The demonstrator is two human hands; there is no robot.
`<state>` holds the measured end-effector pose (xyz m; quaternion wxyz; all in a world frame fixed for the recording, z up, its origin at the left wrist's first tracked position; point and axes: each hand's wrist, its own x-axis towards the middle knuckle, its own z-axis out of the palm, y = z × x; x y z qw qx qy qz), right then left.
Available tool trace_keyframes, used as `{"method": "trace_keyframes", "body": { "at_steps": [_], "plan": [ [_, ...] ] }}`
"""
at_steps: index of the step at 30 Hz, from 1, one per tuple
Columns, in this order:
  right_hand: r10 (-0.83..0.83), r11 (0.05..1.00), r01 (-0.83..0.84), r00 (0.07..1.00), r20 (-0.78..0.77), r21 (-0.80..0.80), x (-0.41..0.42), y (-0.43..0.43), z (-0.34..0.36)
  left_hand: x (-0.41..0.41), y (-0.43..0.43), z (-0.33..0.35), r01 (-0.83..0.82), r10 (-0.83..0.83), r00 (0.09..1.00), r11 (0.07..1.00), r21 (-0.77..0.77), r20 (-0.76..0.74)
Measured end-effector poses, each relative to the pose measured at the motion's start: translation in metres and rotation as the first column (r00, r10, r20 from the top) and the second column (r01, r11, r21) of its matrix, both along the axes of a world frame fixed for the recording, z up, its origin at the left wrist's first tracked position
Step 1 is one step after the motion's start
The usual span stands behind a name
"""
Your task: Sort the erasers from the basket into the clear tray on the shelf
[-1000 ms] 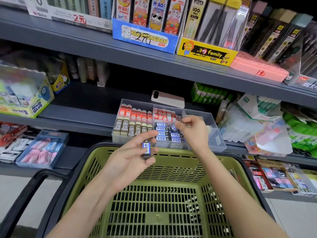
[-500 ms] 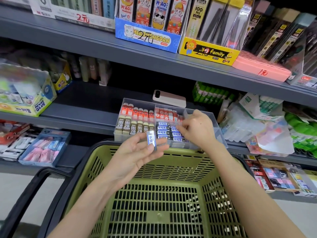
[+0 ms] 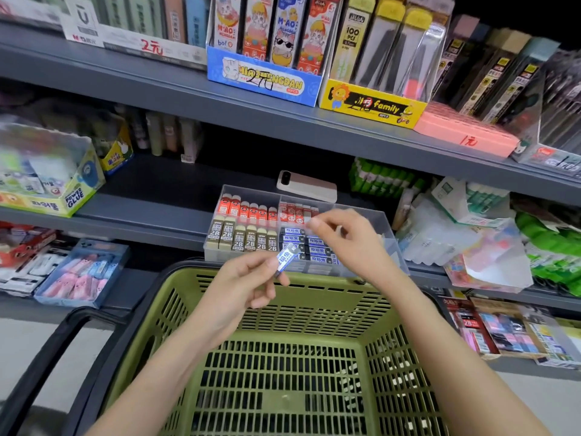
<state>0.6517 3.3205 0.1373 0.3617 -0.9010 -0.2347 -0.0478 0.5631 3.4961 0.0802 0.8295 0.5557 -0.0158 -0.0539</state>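
My left hand [image 3: 242, 286] pinches a blue-and-white sleeved eraser [image 3: 286, 258] by its lower end, tilted up toward the clear tray [image 3: 391, 247] on the middle shelf. The tray holds rows of red, tan 2B and blue erasers in separate compartments. My right hand [image 3: 352, 243] hovers over the blue erasers in the tray, fingers loosely curled, thumb and forefinger close together; nothing shows between them. Below both hands is the green basket [image 3: 188, 297], and no erasers show on its grid floor.
A pink phone [image 3: 309, 187] lies on the shelf behind the tray. Glue boxes [image 3: 47, 184] sit at the left, plastic-wrapped packs [image 3: 471, 237] crowd the tray's right side. The upper shelf edge [image 3: 283, 121] overhangs. The basket's black handle [image 3: 63, 357] hangs at the lower left.
My right hand has lifted off the blue erasers and drawn back with nothing visible in it. My left hand has turned its eraser and raised it closer to the tray.
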Motion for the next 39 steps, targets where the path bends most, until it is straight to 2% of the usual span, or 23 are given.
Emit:
{"method": "trace_keyframes", "body": {
  "at_steps": [2,4,6,8,9,10,11,12,13,15,17,19,24,30,33,36,39],
  "plan": [
    [0.165,0.974,-0.126,0.964,-0.208,0.188,-0.020,0.003,0.010,0.002,-0.006,0.002,0.005,-0.006,1.000,0.999,0.041,0.004],
    [0.218,0.958,-0.153,0.939,-0.266,0.244,-0.031,0.001,0.013,0.004,-0.014,0.006,0.025,-0.028,0.999,0.993,0.113,0.022],
    [0.224,0.934,-0.115,0.927,-0.302,0.338,-0.034,-0.004,0.010,0.007,-0.022,0.011,0.039,-0.047,0.998,0.983,0.179,0.043],
    [0.178,0.875,0.021,0.915,-0.363,0.483,-0.030,-0.013,0.007,0.011,-0.028,0.014,-0.002,-0.036,0.994,0.937,0.350,0.101],
    [0.114,0.837,0.115,0.920,-0.376,0.534,-0.024,-0.018,0.006,0.015,-0.030,0.013,-0.069,-0.021,0.986,0.855,0.513,0.167],
    [0.019,0.802,0.210,0.927,-0.375,0.559,-0.016,-0.022,0.004,0.019,-0.030,0.011,-0.171,-0.021,0.966,0.694,0.699,0.258],
    [-0.088,0.773,0.297,0.926,-0.368,0.560,-0.007,-0.026,0.001,0.024,-0.029,0.011,-0.296,-0.058,0.930,0.464,0.835,0.362],
    [-0.192,0.754,0.373,0.913,-0.361,0.541,0.002,-0.027,-0.002,0.029,-0.028,0.011,-0.395,-0.134,0.890,0.251,0.884,0.436],
    [-0.282,0.747,0.434,0.893,-0.352,0.503,0.012,-0.026,-0.006,0.036,-0.028,0.010,-0.434,-0.217,0.869,0.096,0.896,0.444],
    [-0.424,0.777,0.513,0.855,-0.299,0.366,0.026,-0.019,-0.017,0.048,-0.028,0.006,-0.394,-0.319,0.883,-0.103,0.913,0.345],
    [-0.514,0.801,0.554,0.831,-0.213,0.228,0.034,-0.011,-0.027,0.058,-0.026,-0.001,-0.350,-0.361,0.894,-0.197,0.916,0.264],
    [-0.538,0.810,0.559,0.828,-0.154,0.174,0.037,-0.004,-0.034,0.061,-0.025,-0.006,-0.342,-0.378,0.894,-0.227,0.912,0.241],
    [-0.560,0.828,0.560,0.828,-0.037,-0.002,0.037,0.004,-0.045,0.060,-0.021,-0.016,-0.385,-0.395,0.871,-0.178,0.906,0.292],
    [-0.542,0.803,0.583,0.800,0.255,-0.123,0.031,0.009,-0.053,0.060,-0.020,-0.017,-0.399,-0.405,0.859,-0.146,0.905,0.313],
    [-0.464,0.780,0.582,0.785,0.410,-0.230,0.030,0.007,-0.056,0.058,-0.020,-0.018,-0.428,-0.415,0.841,-0.121,0.896,0.346],
    [-0.435,0.743,0.596,0.776,0.456,-0.305,0.028,0.006,-0.052,0.059,-0.021,-0.015,-0.416,-0.403,0.849,-0.111,0.903,0.341],
    [-0.438,0.761,0.584,0.785,0.439,-0.284,0.023,0.003,-0.046,0.062,-0.020,-0.014,-0.357,-0.380,0.875,-0.090,0.930,0.300]
  ]
}}
